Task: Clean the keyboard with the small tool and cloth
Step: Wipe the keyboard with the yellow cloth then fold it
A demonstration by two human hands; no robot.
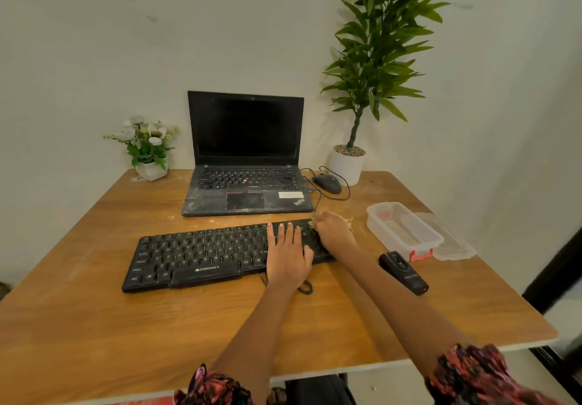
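Observation:
A black keyboard (pixel 201 255) lies across the middle of the wooden table (pixel 94 326). My left hand (pixel 288 255) rests flat on its right part, fingers spread, holding nothing. At the keyboard's far right end, my right hand (pixel 332 228) is closed around a pale yellowish cloth (pixel 348 220), pressing it onto the keys. Only a scrap of the cloth shows past the knuckles. A small black handheld tool (pixel 403 272) lies on the table to the right of my right forearm.
A dusty open laptop (pixel 247 180) stands behind the keyboard, with a wired mouse (pixel 327 183) to its right. A clear plastic box (pixel 403 228) and its lid (pixel 453 240) sit at the right. A flower pot (pixel 151 169) and a tall potted plant (pixel 348 165) stand at the back.

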